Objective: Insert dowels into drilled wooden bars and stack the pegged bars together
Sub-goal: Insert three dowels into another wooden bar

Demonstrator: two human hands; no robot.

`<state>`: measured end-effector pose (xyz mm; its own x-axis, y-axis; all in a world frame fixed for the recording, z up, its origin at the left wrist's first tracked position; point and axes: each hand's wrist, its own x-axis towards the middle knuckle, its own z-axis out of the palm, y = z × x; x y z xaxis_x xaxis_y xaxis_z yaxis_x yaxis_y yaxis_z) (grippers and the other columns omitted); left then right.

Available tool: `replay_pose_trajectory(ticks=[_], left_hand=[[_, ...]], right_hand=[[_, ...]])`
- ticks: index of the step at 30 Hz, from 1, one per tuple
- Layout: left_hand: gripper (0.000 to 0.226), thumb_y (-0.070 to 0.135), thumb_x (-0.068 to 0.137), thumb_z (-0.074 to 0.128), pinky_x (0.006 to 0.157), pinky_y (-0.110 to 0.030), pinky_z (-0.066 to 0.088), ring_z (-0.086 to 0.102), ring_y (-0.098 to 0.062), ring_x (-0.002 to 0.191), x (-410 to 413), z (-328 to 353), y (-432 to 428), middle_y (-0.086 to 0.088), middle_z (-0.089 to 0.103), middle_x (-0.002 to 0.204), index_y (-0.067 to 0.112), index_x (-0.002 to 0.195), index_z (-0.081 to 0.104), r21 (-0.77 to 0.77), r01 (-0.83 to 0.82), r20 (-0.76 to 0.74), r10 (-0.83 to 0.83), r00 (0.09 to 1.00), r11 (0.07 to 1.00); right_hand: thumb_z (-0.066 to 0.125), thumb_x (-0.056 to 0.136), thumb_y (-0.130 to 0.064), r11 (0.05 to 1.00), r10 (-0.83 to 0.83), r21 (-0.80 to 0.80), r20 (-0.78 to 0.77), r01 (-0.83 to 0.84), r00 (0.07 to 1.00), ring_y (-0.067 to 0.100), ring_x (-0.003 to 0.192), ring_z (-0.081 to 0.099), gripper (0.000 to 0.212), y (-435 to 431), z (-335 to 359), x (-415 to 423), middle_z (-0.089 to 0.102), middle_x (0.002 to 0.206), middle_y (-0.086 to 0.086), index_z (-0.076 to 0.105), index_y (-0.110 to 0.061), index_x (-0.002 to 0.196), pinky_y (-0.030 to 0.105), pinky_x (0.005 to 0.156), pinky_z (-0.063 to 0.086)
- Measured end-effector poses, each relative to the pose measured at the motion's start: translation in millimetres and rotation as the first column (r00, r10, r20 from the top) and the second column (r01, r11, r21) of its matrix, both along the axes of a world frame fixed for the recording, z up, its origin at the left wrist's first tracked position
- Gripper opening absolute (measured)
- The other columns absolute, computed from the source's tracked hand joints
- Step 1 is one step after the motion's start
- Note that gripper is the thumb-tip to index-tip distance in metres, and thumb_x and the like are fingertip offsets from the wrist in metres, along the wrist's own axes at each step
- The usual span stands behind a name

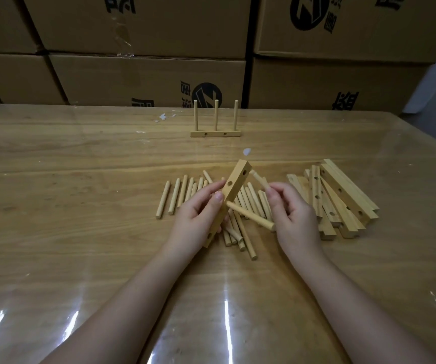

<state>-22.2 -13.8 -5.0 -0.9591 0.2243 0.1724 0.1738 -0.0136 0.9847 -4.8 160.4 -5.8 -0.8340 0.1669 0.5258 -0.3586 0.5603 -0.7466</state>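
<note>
From the head camera, the left hand (198, 214) gripped a drilled bar (234, 190) held tilted above the loose dowels (185, 195) on the table (80, 166), with one dowel (251, 215) sticking out of its side toward the right hand (293, 214). That hand pinched a second dowel (259, 180) in its fingertips, its far end close to the bar's upper end. A pile of bars (343, 200) lay just to the right, and a pegged bar (215, 134) with three upright dowels stood farther back before cardboard boxes (146, 74).

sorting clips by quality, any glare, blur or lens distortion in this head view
Head view: white glare streaks on the table film near the bottom; corners dim; wide-angle bowing bends the cardboard boxes; the drilled bar in the left hand and dowel in the right hand look reasonably sharp.
</note>
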Motion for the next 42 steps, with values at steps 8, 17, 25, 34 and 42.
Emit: replay_pose_trajectory(ticks=[8,17,25,34,42], left_hand=[[0.03,0.022,0.095,0.051,0.064,-0.021,0.051,0.065,-0.007,0.081,1.9,-0.6,2.2,0.007,0.07,0.093,0.035,0.12,0.06,-0.012,0.001,-0.024,-0.002,1.0,1.0],[0.032,0.044,0.085,0.054,0.07,-0.025,0.045,0.054,-0.011,0.074,1.1,-0.7,-1.0,-0.013,0.061,0.083,0.053,0.116,0.057,-0.168,-0.021,-0.141,-0.002,0.99,0.986],[0.034,0.044,0.087,0.053,0.065,-0.039,0.048,0.054,-0.023,0.07,2.5,-1.5,-1.3,-0.022,0.06,0.088,0.05,0.12,0.056,-0.214,0.01,-0.115,-0.036,0.993,0.977],[0.037,0.035,0.092,0.053,0.069,-0.021,0.042,0.054,0.004,0.072,4.4,-2.6,-0.7,0.015,0.064,0.082,0.037,0.129,0.054,-0.274,-0.036,-0.151,-0.006,0.989,0.961],[0.031,0.033,0.095,0.051,0.066,-0.023,0.045,0.055,-0.004,0.07,2.6,-2.1,-3.6,0.001,0.063,0.083,0.052,0.12,0.052,-0.304,-0.018,-0.132,-0.023,0.991,0.952]], right_hand=[[0.049,0.093,-0.031,0.999,-0.013,0.034,0.042,0.011,0.999,0.002,0.056,0.05,0.025,1.1,-4.0,-2.5,0.053,0.062,-0.011,0.064,-0.018,0.108,0.014,0.048,0.035],[0.061,0.088,-0.016,0.954,-0.158,0.224,-0.183,0.198,0.97,0.013,0.077,0.061,0.019,2.2,0.4,-0.6,0.067,0.085,0.001,0.069,-0.007,0.103,0.025,0.063,0.048],[0.065,0.085,-0.013,0.916,-0.191,0.307,-0.233,0.258,0.954,0.019,0.071,0.063,0.015,1.4,1.9,-2.2,0.069,0.08,0.004,0.072,-0.005,0.097,0.021,0.063,0.041],[0.064,0.087,-0.012,0.896,-0.186,0.364,-0.211,0.254,0.96,0.023,0.067,0.063,0.013,1.0,6.6,-0.3,0.069,0.077,0.005,0.072,-0.005,0.094,0.026,0.056,0.046],[0.054,0.093,-0.019,0.951,-0.108,0.284,-0.054,0.119,0.993,0.007,0.071,0.055,0.023,3.1,3.7,-1.6,0.065,0.084,-0.004,0.067,-0.012,0.11,0.01,0.059,0.036]])
